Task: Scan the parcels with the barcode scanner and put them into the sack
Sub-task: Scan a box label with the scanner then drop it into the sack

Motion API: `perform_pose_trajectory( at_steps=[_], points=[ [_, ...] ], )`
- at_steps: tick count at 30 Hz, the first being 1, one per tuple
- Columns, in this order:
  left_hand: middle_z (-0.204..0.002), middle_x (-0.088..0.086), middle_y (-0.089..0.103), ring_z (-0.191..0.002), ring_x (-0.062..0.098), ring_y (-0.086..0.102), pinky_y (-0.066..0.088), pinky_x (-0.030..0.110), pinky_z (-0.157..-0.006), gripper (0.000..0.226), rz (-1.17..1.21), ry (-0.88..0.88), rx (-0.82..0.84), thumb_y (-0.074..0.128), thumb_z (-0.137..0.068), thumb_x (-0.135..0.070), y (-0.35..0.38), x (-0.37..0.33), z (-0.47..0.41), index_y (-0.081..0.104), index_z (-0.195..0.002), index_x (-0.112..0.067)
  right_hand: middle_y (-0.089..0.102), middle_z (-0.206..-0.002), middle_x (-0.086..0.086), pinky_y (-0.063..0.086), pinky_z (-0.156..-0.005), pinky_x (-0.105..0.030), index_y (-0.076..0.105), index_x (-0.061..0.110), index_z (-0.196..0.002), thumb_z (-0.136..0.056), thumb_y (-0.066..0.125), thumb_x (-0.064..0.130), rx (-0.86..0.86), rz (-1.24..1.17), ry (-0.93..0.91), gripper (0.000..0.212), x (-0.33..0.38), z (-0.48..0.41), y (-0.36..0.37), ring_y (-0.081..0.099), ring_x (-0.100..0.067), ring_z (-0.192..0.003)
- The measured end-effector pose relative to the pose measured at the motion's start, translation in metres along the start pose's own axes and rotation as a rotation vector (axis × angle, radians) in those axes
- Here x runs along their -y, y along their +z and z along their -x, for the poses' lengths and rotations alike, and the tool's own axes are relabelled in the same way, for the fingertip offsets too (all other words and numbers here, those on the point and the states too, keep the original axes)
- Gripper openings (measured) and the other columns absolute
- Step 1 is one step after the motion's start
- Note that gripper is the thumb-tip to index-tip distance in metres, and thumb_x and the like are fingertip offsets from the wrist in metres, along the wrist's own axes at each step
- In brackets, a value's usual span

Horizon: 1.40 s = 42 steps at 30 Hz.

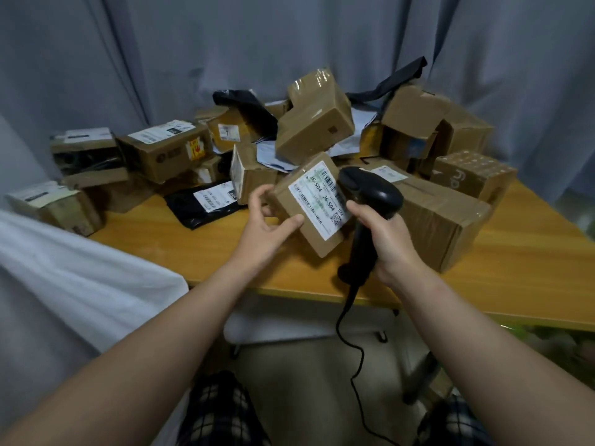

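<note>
Desk (180,246) heaped with unsacked parcels (314,123) as left hand (267,220) grips one box (322,244), right hand (383,233) clasps scanner (370,191) at its label (317,201).

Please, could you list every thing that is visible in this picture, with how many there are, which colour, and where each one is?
table: one, yellow-orange wood, centre and right
curtain: one, grey, behind the table
sack: one, white, at the left beside the table
cardboard parcels: a dozen or so, brown, piled on the table
mailer bags: at least three, black, one flat at the front left of the table, the others in the pile
small parcel: one, brown with white label, held up at centre
barcode scanner: one, black, right beside that label
cable: one, black, hangs from the scanner downward
left hand: one, gripping the small parcel
right hand: one, gripping the scanner handle
</note>
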<state>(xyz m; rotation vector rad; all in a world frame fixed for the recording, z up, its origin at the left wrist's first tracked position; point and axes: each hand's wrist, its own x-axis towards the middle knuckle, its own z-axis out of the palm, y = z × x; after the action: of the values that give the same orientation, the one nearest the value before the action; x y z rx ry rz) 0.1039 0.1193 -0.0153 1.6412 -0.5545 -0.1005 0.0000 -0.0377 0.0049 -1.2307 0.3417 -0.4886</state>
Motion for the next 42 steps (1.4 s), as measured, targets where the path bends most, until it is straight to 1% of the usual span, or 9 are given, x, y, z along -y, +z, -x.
perform_pose_trajectory(
  at_steps=[4,7,9,11,13,18,24,33,42],
  points=[
    [-0.088,-0.003,0.051,-0.058,-0.017,0.055,0.041,0.005,-0.055,0.029,-0.066,-0.043,-0.116,0.065,-0.09,-0.015,-0.025,0.006,0.018,0.041,-0.105,-0.006,0.07,-0.084,0.006,0.049,-0.058,-0.014,0.066,0.017,-0.104,-0.085,0.071,0.018,-0.012,0.028,-0.011,0.02,-0.015,0.016,0.015,0.067,0.0,-0.07],
    [-0.102,0.008,0.062,-0.073,-0.006,0.063,0.047,0.011,-0.063,0.044,-0.089,-0.127,-0.039,0.071,-0.085,-0.024,-0.048,0.011,0.025,0.041,-0.116,-0.013,0.071,-0.099,0.004,0.049,-0.073,-0.019,0.066,0.019,-0.108,-0.084,0.073,0.018,-0.037,0.066,-0.066,0.025,-0.024,0.019,0.024,0.066,-0.008,-0.095],
    [-0.109,0.008,0.063,-0.088,0.006,0.066,0.054,0.022,-0.077,0.06,-0.121,-0.142,-0.025,0.073,-0.083,-0.028,-0.058,0.014,0.03,0.036,-0.13,-0.022,0.066,-0.111,0.006,0.045,-0.078,-0.013,0.061,0.017,-0.119,-0.083,0.075,0.02,-0.061,0.171,-0.167,0.039,-0.029,0.021,0.027,0.06,-0.004,-0.104],
    [-0.102,0.002,0.063,-0.086,-0.002,0.065,0.056,0.025,-0.082,0.067,-0.153,-0.111,-0.033,0.072,-0.085,-0.022,-0.062,0.016,0.035,0.032,-0.138,-0.026,0.064,-0.104,0.012,0.043,-0.075,-0.005,0.061,0.02,-0.115,-0.082,0.076,0.017,-0.041,0.254,-0.266,0.037,-0.035,0.024,0.027,0.057,0.004,-0.096],
    [-0.093,-0.005,0.064,-0.072,-0.012,0.063,0.053,0.012,-0.071,0.071,-0.131,-0.101,-0.04,0.068,-0.089,-0.014,-0.062,0.018,0.039,0.025,-0.144,-0.026,0.065,-0.088,0.014,0.045,-0.07,-0.009,0.066,0.019,-0.104,-0.081,0.076,0.015,0.022,0.335,-0.302,0.025,-0.042,0.031,0.027,0.06,0.005,-0.082],
    [-0.094,-0.006,0.067,-0.073,-0.009,0.065,0.048,0.007,-0.063,0.077,-0.075,-0.111,-0.065,0.066,-0.09,-0.015,-0.06,0.024,0.04,0.018,-0.149,-0.026,0.062,-0.054,0.019,0.042,-0.057,-0.008,0.068,0.009,-0.089,-0.08,0.078,0.021,0.036,0.503,-0.341,0.017,-0.065,0.044,0.029,0.06,0.008,-0.06],
    [-0.107,0.003,0.07,-0.088,0.003,0.066,0.05,0.016,-0.076,0.077,-0.077,-0.141,-0.073,0.067,-0.089,-0.022,-0.062,0.031,0.04,0.018,-0.149,-0.03,0.065,-0.077,0.015,0.046,-0.066,-0.006,0.061,0.034,-0.085,-0.082,0.076,0.02,0.045,0.487,-0.395,0.021,-0.067,0.056,0.036,0.06,0.015,-0.076],
    [-0.112,0.006,0.069,-0.097,0.009,0.066,0.051,0.024,-0.082,0.078,-0.073,-0.154,-0.073,0.067,-0.089,-0.023,-0.06,0.033,0.037,0.018,-0.148,-0.032,0.06,-0.061,0.012,0.041,-0.056,-0.008,0.063,0.025,-0.073,-0.083,0.074,0.022,0.051,0.476,-0.339,0.016,-0.07,0.059,0.036,0.059,0.002,-0.06],
    [-0.109,0.004,0.068,-0.086,0.0,0.064,0.05,0.011,-0.066,0.077,-0.09,-0.147,-0.067,0.066,-0.09,-0.019,-0.057,0.029,0.036,0.017,-0.149,-0.029,0.06,-0.055,0.013,0.043,-0.057,-0.013,0.063,0.025,-0.074,-0.084,0.074,0.022,0.083,0.474,-0.354,0.015,-0.07,0.062,0.035,0.059,0.001,-0.06]
  ],
)
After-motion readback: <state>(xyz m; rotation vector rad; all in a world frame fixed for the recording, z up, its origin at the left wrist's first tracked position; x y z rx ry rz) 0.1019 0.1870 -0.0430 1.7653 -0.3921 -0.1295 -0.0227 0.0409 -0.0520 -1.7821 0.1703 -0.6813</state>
